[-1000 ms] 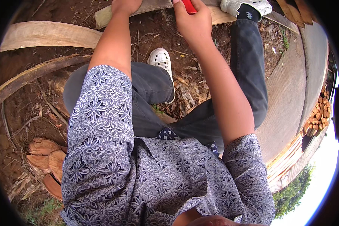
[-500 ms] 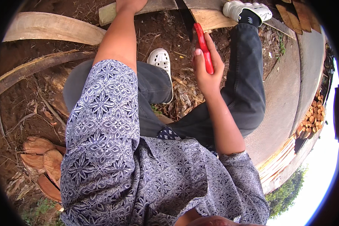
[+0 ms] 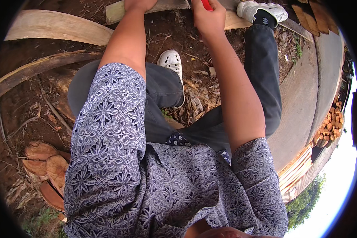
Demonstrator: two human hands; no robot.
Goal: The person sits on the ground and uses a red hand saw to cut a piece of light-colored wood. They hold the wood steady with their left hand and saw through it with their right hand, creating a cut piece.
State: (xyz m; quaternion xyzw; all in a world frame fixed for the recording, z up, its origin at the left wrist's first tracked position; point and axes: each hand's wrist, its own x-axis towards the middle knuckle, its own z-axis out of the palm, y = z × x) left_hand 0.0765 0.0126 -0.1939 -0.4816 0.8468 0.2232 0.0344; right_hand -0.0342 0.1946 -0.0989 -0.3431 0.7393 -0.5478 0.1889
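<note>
Currently the red handle (image 3: 207, 4) sits at the frame's top edge, just right of centre, your right hand (image 3: 209, 18) curled around it. Your left hand (image 3: 141, 4) overlaps a wooden board (image 3: 168, 4); its cropped fingers' grip can't be told.

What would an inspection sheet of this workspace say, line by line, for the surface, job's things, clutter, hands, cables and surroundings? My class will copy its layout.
Surface: brown soil, strewn with twigs and dry shavings.
Job's things: wooden board across the upper edge; red handle, partly hidden by fingers and frame.
Clutter: pale curved strip and darker curved strip at left; cut wood pieces at lower left.
Hands: left hand at the board, cut off by the frame; right hand closed round the red handle.
Cables: nothing seen.
Surroundings: stacked billets and green foliage at right.
</note>
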